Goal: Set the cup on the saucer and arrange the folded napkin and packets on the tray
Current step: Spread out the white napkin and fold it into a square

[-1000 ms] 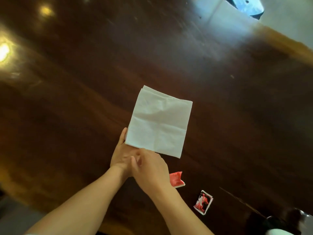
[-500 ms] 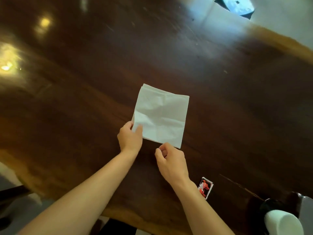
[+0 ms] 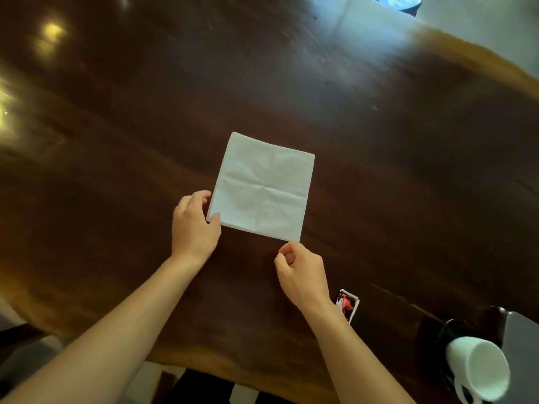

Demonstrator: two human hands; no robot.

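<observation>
A white square napkin lies flat on the dark wooden table, creased into quarters. My left hand pinches its near left corner between thumb and fingers. My right hand is loosely curled just below the napkin's near right corner, fingertips at the corner's tip; whether it grips the paper I cannot tell. A red and white packet lies on the table behind my right wrist. A white cup sits at the bottom right on something dark, perhaps the saucer.
A grey flat surface, possibly the tray, shows at the right edge beside the cup. The table's near edge runs below my forearms. A blue-lit object sits beyond the far edge.
My hands have separated from the napkin's near edge to its two near corners. The napkin now lies flatter. The view has shifted, bringing the cup in; the second red packet is out of sight.
</observation>
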